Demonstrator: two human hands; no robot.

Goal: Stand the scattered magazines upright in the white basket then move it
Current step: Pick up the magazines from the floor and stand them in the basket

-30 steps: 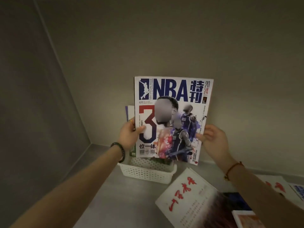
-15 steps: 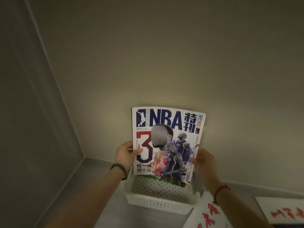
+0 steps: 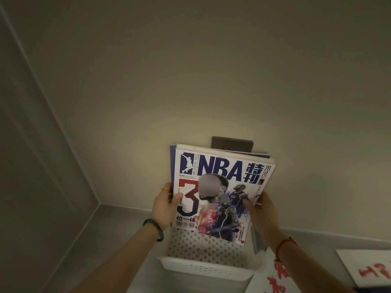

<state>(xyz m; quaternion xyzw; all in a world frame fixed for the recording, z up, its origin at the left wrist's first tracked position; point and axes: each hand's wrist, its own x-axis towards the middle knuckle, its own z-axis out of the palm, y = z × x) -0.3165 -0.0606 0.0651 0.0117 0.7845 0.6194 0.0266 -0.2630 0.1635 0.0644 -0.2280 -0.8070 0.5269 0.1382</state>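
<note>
A: Two hands hold the NBA magazine (image 3: pixel 220 187). Left hand (image 3: pixel 164 208) grips its left edge, right hand (image 3: pixel 261 212) grips the right, thumbs on the cover.
B: Where is it?
A: Upright, lower edge in the white basket (image 3: pixel 203 269), in front of other standing magazines (image 3: pixel 172 163).

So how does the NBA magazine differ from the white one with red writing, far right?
The NBA magazine stands upright in the white basket; the red-lettered magazine lies flat on the counter. The left hand and right hand grip the NBA magazine's edges; nothing touches the red-lettered magazine. The NBA cover is colourful; the other mostly white. Both are magazines.
</note>
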